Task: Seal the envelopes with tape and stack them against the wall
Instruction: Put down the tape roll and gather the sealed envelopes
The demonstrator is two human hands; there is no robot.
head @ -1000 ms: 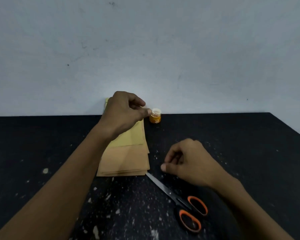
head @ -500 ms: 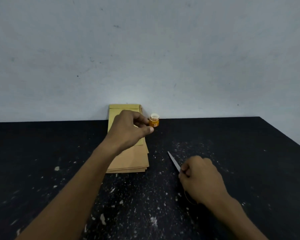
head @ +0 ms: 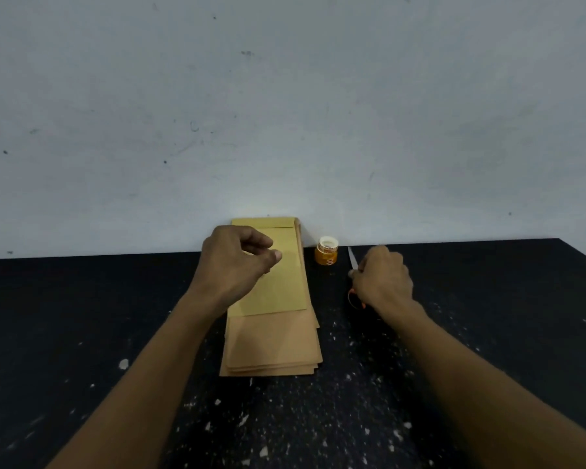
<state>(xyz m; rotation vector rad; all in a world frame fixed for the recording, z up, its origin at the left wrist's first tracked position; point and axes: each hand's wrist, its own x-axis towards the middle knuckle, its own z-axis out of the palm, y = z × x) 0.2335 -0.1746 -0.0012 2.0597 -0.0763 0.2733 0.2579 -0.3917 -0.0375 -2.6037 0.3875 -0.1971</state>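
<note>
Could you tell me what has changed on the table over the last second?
The right hand took hold of the scissors and carried them from the near table up beside the tape roll, blade tip toward the wall. The left hand drew back from the tape roll and now hovers over the envelope stack, fingers curled. The tape roll and the stack kept their places.

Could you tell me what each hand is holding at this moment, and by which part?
The right hand holds the scissors at the orange handles. The left hand pinches thumb to fingertips; whether tape is in that grip cannot be told.
</note>
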